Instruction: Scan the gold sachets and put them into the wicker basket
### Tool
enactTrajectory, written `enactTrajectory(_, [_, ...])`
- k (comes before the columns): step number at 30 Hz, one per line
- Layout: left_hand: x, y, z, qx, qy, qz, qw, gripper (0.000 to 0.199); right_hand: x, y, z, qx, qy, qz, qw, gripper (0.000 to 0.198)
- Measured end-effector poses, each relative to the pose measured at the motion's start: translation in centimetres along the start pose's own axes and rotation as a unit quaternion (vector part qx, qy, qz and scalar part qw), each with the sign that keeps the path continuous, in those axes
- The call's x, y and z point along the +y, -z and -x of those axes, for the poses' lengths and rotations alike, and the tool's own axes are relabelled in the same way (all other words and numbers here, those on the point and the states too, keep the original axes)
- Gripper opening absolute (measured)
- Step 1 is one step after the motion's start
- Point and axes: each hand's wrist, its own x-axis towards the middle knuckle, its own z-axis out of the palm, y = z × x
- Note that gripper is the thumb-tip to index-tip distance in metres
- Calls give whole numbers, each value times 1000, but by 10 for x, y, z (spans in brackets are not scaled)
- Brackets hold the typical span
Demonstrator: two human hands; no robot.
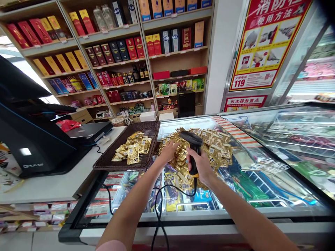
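Note:
My right hand (201, 164) is wrapped round the grip of a black and yellow barcode scanner (192, 138), whose head is held above a heap of small gold foil packets (217, 146). A black cable runs down from its handle. At the left side of the heap, my left hand (169, 152) lies over the packets with its fingers stretched forward; I see no packet lifted in it. Left of that hand sits a dark brown woven basket (153, 134) with a smaller group of gold packets (133, 153) inside.
The heap and basket rest on a glass-topped freezer (178, 214) with packaged goods below. A black checkout machine (44, 132) stands on the counter (57, 186) at left. The scanner cable (157, 202) loops over the freezer's front edge. Shelves of boxes (112, 52) stand behind.

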Motion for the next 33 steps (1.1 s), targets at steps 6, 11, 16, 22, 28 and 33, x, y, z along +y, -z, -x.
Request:
enactTrajectory(6, [-14, 14, -17, -82, -27, -25, 996, 72, 1, -2, 1, -9, 9, 10, 1000, 35])
enactTrajectory(11, [-21, 26, -21, -111, -16, 14, 994, 64, 2, -1, 1, -21, 5, -1, 1000, 35])
enactTrajectory(16, [-16, 36, -16, -65, -4, 100, 993, 50, 1, -1, 2, -12, -3, 0, 1000, 38])
enactTrajectory(22, [-14, 62, 14, 61, 25, 222, 973, 16, -4, -1, 5, -23, 26, 5, 999, 36])
enactTrajectory(28, [-24, 63, 60, 212, 85, 354, 907, 14, -5, -1, 11, -85, 31, 46, 995, 35])
enactTrajectory(33, [-30, 56, 74, 324, 114, 415, 843, 25, -4, 0, 15, -182, -1, 109, 977, 36])
